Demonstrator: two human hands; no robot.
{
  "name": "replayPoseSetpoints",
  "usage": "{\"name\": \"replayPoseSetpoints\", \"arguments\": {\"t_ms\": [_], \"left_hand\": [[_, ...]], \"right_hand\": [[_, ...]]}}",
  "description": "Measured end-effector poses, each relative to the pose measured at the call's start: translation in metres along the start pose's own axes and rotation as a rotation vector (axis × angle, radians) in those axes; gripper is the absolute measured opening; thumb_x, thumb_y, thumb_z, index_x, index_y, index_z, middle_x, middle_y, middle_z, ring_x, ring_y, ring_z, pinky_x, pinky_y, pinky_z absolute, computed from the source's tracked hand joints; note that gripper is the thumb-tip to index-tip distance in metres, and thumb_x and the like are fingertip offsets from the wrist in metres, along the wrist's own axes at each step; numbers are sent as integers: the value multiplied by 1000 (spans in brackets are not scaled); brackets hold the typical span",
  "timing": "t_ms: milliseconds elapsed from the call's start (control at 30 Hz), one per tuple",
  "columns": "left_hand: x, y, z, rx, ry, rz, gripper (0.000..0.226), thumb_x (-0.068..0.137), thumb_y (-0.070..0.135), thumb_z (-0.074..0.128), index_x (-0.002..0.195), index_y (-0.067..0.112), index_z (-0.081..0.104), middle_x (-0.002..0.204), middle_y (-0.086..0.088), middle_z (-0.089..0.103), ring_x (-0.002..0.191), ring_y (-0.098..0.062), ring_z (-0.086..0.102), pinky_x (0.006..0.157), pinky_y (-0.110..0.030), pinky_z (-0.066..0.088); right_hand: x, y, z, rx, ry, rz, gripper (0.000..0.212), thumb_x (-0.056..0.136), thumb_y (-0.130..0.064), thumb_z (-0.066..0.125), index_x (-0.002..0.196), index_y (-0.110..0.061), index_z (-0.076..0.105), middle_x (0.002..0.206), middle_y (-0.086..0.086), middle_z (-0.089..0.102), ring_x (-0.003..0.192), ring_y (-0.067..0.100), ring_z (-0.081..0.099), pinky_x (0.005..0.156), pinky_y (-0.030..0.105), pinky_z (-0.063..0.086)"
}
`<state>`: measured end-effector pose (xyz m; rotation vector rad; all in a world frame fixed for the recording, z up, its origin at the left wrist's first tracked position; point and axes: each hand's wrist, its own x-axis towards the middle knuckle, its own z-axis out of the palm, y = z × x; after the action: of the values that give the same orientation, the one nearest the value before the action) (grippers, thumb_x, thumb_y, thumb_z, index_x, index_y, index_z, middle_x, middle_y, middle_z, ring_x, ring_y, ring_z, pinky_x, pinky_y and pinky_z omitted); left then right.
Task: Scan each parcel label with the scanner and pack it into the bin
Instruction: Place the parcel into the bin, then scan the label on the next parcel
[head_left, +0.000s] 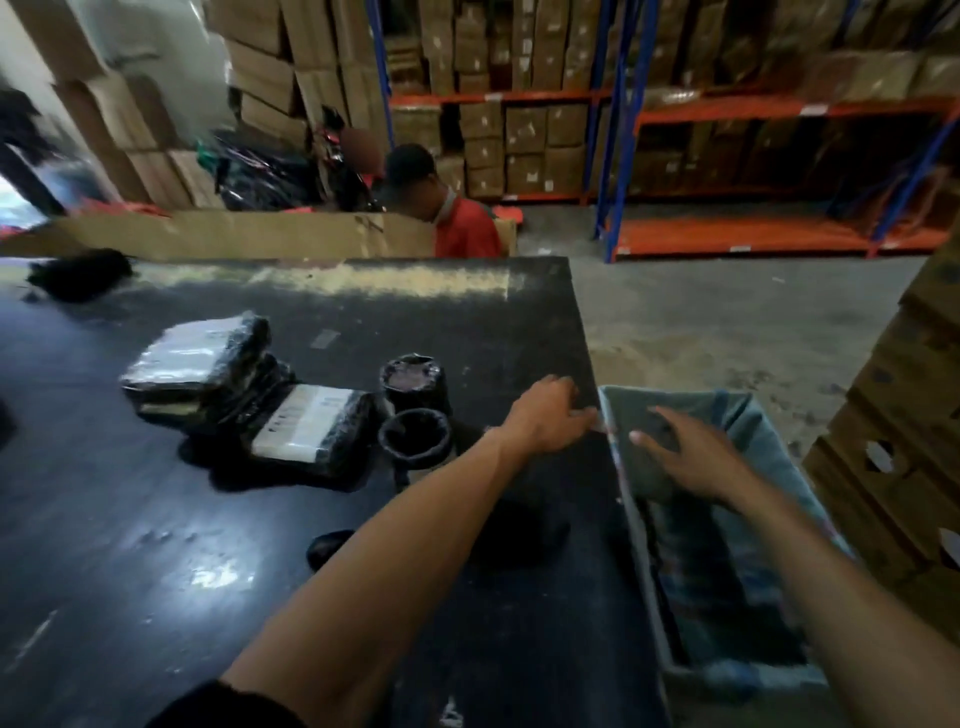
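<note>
Black-wrapped parcels with white labels lie on the dark table: a stack (200, 358) at the left and a single one (311, 423) in front of it. Two round black-wrapped parcels (414, 408) stand beside them. The bin (769, 431), a pale blue-grey sack-like container, sits right of the table. My left hand (550, 415) rests at the table's right edge, fingertips pinching the bin's rim. My right hand (691, 452) hovers inside the bin with fingers spread, holding nothing. A small black object (327, 545) lies on the table near my left forearm; I cannot tell whether it is the scanner.
A black bundle (78, 273) lies at the table's far left. A person in a red shirt (457, 223) sits behind the table by a long cardboard box (234, 234). Stacked cartons (904, 441) stand right of the bin. Shelving racks (753, 130) line the back.
</note>
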<state>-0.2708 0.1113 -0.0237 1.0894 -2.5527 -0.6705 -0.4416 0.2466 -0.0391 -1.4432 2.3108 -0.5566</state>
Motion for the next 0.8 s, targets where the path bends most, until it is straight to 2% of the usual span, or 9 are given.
{"name": "replayPoseSetpoints", "arguments": {"t_ms": [67, 133, 267, 367, 467, 567, 667, 800], "left_hand": [[-8, -16, -40, -3, 94, 27, 43, 92, 44, 62, 116, 7, 65, 116, -12, 66, 104, -29, 64, 88, -42, 54], [-18, -41, -80, -9, 200, 27, 40, 92, 43, 61, 110, 9, 67, 110, -9, 69, 99, -26, 65, 85, -40, 54], [-43, -113, -143, 44, 359, -92, 36, 93, 42, 57, 108, 10, 64, 110, -10, 66, 99, -29, 63, 79, -37, 50], [-66, -176, -167, 185, 276, -247, 45, 97, 45, 54, 121, 7, 58, 123, -14, 59, 113, -34, 58, 89, -44, 51], [-87, -232, -168, 276, 182, -372, 54, 98, 48, 53, 130, 5, 52, 134, -19, 53, 123, -38, 51, 95, -46, 46], [-100, -272, -153, 265, 141, -485, 66, 98, 54, 49, 138, 3, 45, 141, -25, 45, 130, -42, 45, 103, -47, 41], [-105, -299, -135, 230, 124, -574, 76, 98, 61, 44, 148, 5, 35, 146, -27, 38, 135, -44, 38, 110, -47, 34], [-104, -320, -118, 278, 68, -592, 88, 94, 73, 32, 156, 10, 23, 150, -26, 29, 136, -45, 33, 116, -49, 25]], "right_hand": [[1, -40, -4, 28, 88, -69, 63, 100, -50, 62, 150, -14, 52, 145, 16, 61, 131, 32, 60, 99, 36, 45], [2, -81, -3, 51, 139, -130, 59, 99, -52, 64, 146, -18, 55, 137, 13, 65, 123, 31, 64, 89, 32, 43], [2, -165, 14, 93, 186, -246, 59, 97, -53, 65, 146, -23, 55, 125, 7, 67, 109, 22, 65, 95, 38, 52], [-9, -226, 36, 97, 169, -360, 54, 96, -53, 65, 142, -26, 59, 116, 1, 67, 102, 18, 65, 92, 34, 51], [-28, -272, 65, 32, 37, -469, 48, 98, -55, 62, 138, -29, 60, 121, -1, 67, 109, 17, 65, 96, 38, 54], [-46, -298, 101, -63, -108, -530, 49, 99, -57, 60, 140, -30, 58, 123, -1, 67, 111, 19, 66, 96, 40, 55], [-62, -305, 140, -200, -213, -484, 57, 98, -65, 53, 147, -35, 48, 135, 2, 60, 125, 27, 61, 103, 44, 50], [-72, -296, 181, -292, -346, -280, 82, 89, -84, 43, 157, -40, 29, 152, 5, 45, 136, 38, 53, 110, 52, 44]]}}
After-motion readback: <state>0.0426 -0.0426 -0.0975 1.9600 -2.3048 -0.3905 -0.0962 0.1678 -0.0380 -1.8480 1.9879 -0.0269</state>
